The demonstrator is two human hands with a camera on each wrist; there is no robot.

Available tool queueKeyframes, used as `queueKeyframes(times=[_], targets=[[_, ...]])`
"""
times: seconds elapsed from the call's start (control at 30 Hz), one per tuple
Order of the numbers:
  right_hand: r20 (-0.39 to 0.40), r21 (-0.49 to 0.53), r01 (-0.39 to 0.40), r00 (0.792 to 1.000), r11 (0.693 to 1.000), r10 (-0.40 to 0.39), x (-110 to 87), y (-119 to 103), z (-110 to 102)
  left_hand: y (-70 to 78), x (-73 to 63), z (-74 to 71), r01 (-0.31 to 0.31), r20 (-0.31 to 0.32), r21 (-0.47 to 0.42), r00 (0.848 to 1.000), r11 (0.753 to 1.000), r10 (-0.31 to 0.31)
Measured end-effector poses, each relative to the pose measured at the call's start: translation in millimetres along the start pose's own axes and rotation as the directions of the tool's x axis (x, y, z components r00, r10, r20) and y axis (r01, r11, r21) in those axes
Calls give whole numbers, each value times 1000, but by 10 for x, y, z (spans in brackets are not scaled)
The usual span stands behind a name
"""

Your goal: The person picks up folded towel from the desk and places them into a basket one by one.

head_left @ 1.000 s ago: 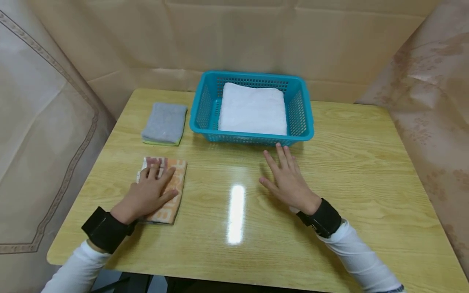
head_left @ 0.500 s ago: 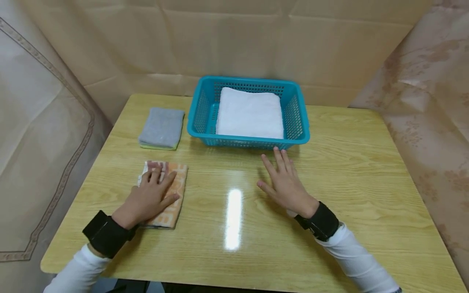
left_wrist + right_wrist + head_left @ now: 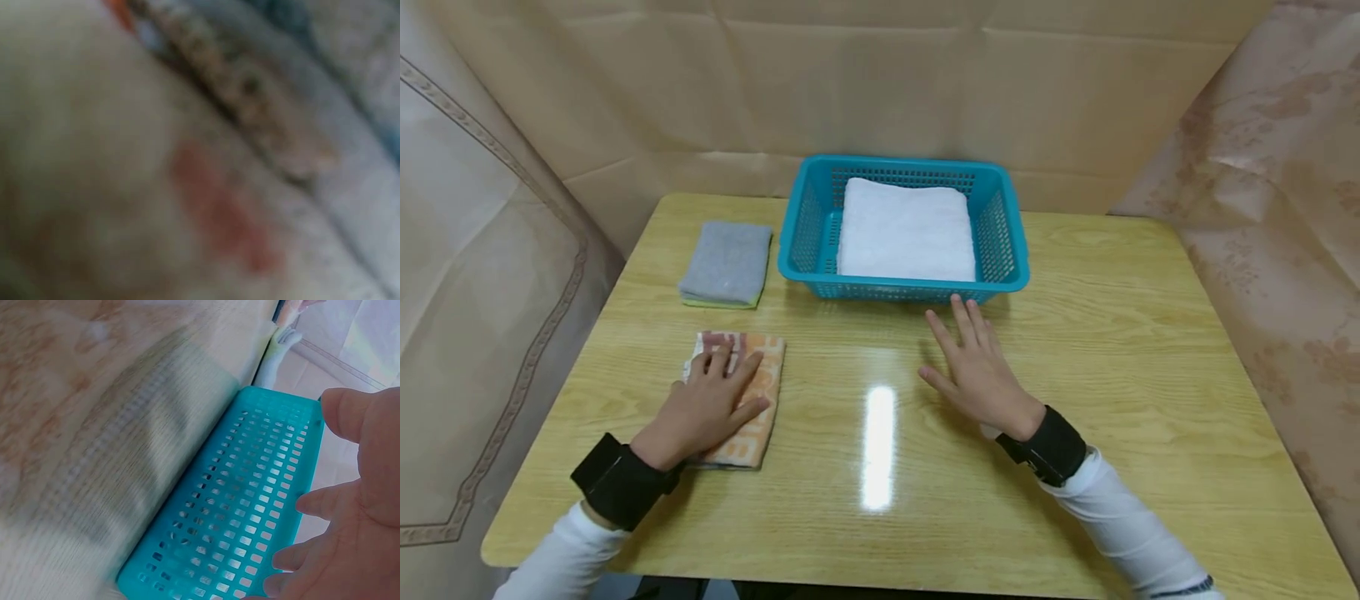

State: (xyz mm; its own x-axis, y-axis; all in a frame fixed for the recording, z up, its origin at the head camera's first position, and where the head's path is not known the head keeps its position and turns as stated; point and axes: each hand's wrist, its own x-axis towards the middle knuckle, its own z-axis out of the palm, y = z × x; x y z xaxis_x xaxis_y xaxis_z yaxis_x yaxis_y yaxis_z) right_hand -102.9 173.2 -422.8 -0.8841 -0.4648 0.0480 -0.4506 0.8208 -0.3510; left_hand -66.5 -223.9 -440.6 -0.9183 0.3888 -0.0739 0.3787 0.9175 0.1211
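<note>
My left hand (image 3: 700,412) rests palm down on a folded orange and white patterned towel (image 3: 765,392), covering much of it. The left wrist view is blurred, filled with pale and reddish cloth. My right hand (image 3: 981,379) is spread with nothing in it, fingertips close to the front of a blue perforated basket (image 3: 895,287); whether they touch it I cannot tell. In the right wrist view the fingers (image 3: 340,412) overlap the basket's side. Inside the basket lies a folded white towel (image 3: 906,233). A folded grey towel (image 3: 727,262) with a green edge lies to its left.
Everything stands on a light wooden table (image 3: 1120,333). The basket is at the back, near a beige cloth backdrop (image 3: 865,92). More cloth hangs at the left and right sides. A bright light reflection (image 3: 877,450) shows on the tabletop.
The head view has shifted slightly, so the whole scene sits a little lower and left. Both hands keep nearly the same places; the towels and basket have not moved on the table.
</note>
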Motion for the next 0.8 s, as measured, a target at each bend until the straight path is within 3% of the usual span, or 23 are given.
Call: queueKeyframes(times=[0.8], targets=[[20, 11, 0, 1000, 1000, 0, 12, 17, -20, 87, 91, 18, -28, -20, 14, 999, 999, 29]])
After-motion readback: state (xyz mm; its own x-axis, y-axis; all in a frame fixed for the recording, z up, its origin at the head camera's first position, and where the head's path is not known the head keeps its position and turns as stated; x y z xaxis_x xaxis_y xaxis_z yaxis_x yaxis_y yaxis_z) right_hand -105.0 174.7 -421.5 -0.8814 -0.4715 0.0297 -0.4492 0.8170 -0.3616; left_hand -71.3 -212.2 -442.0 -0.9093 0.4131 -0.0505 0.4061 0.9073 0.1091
